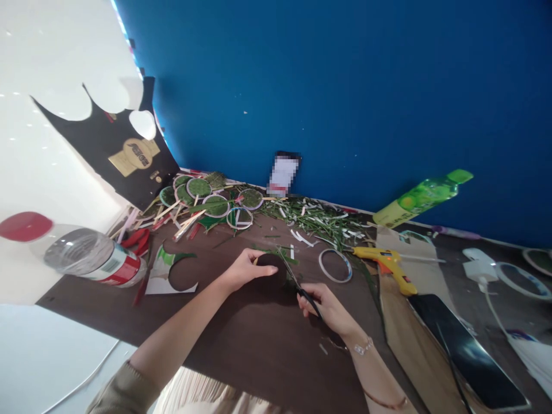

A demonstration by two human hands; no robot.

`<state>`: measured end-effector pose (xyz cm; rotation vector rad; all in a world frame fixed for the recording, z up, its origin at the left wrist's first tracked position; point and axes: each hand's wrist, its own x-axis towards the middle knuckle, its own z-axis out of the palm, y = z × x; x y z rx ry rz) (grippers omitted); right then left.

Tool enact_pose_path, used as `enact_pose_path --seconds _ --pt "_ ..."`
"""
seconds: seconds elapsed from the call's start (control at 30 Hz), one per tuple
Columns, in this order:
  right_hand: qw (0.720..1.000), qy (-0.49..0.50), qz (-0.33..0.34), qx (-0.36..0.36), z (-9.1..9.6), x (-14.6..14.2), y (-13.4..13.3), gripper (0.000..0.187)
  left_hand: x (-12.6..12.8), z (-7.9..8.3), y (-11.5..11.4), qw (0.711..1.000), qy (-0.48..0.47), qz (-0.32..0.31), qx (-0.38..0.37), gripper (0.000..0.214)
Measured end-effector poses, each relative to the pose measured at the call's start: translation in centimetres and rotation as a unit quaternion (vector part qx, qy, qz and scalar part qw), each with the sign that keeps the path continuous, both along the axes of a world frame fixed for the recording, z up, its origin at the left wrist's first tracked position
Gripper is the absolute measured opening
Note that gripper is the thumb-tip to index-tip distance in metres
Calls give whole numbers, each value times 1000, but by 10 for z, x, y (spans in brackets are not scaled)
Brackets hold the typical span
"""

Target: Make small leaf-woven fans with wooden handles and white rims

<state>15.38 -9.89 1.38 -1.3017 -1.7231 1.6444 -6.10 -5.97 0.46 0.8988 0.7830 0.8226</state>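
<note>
Left hand (249, 270): fingers closed on a dark piece (276, 279), thumb on top, held above the tabletop (241, 339) near its middle. Right hand (323, 307): fingers wrapped round the handles of the scissors (298, 283), blades pointing away from the person and meeting the dark piece's right side; whether they bite into it, cannot tell. White ring (342, 280) lies just beyond the right hand; yellow glue gun (386, 264) farther right. Left of the left hand, a sheet with a rounded cutout (159, 279). Behind, green and white strips (317, 221), heaped.
</note>
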Motion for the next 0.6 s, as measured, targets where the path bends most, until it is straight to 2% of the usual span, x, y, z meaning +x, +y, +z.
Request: enact_pose_path --seconds 0.23,0.43,0.6 --pt "1000 -3 -6 -6 0 0 0 40 2 0 2 999 1 42 10 30" --pt "1000 -9 8 -17 4 -2 0 43 0 3 1 1000 24 17 8 32" --pt "1000 -5 6 -16 2 2 1 41 -1 5 1 999 27 21 8 32"
